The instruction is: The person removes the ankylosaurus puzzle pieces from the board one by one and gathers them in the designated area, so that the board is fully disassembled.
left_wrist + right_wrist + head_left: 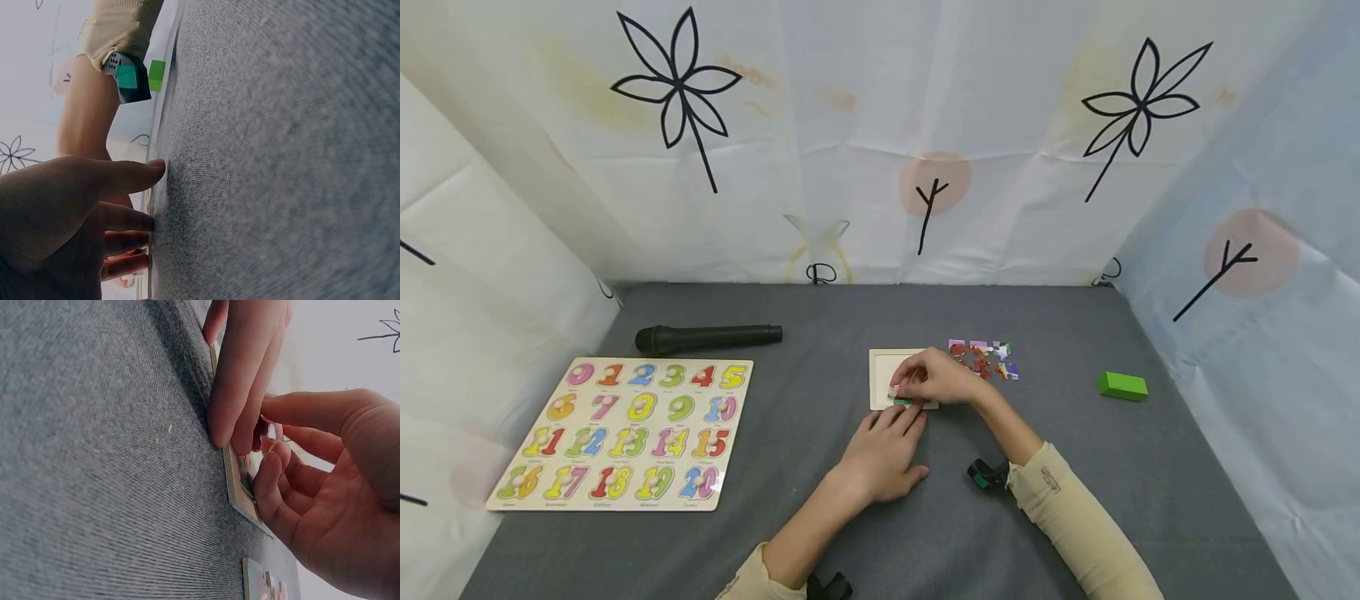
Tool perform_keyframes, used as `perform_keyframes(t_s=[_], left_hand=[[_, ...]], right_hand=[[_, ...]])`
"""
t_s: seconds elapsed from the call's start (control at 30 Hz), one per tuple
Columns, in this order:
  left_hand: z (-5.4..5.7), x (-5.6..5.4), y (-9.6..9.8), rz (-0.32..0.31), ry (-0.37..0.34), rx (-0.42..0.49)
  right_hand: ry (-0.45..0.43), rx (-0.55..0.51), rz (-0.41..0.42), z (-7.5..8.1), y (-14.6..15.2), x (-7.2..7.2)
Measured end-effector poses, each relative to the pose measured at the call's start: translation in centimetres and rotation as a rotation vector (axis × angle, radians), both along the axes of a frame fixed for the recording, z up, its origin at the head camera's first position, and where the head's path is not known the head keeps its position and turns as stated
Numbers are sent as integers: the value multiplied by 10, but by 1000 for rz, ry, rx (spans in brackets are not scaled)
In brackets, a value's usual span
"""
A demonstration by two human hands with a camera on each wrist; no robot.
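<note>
A small wooden puzzle tray [881,367] lies on the grey cloth in the middle of the head view. Over its lower part, my right hand [942,377] pinches a small jigsaw piece [267,444] between thumb and fingers. A greenish puzzle piece [244,475] lies in the tray by the near edge, partly hidden by fingers. My left hand [880,462] lies with extended fingers, their tips touching the tray's near edge. Just right of the tray are several loose jigsaw pieces [981,367], red, purple and white.
A number board [730,425] with coloured numerals lies on the left, below a black microphone-shaped object [707,337]. On the far right sits a green block [1123,386]. White printed cloth walls [850,100] stand at the back and sides.
</note>
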State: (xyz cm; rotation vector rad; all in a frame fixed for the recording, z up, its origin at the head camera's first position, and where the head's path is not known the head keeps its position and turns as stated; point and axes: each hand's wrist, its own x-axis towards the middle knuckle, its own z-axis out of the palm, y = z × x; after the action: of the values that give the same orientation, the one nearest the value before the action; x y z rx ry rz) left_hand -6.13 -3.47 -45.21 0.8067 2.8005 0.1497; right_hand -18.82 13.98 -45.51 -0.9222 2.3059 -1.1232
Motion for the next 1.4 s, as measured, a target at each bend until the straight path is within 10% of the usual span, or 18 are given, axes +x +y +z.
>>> perform_keyframes(t_s=[0.83, 1.4], left_hand=[[-2, 0, 0, 3, -7, 24], [-1, 1, 0, 2, -11, 28]], right_hand=[[-27, -158, -177, 8, 70, 13], [27, -23, -289, 2, 118, 20]])
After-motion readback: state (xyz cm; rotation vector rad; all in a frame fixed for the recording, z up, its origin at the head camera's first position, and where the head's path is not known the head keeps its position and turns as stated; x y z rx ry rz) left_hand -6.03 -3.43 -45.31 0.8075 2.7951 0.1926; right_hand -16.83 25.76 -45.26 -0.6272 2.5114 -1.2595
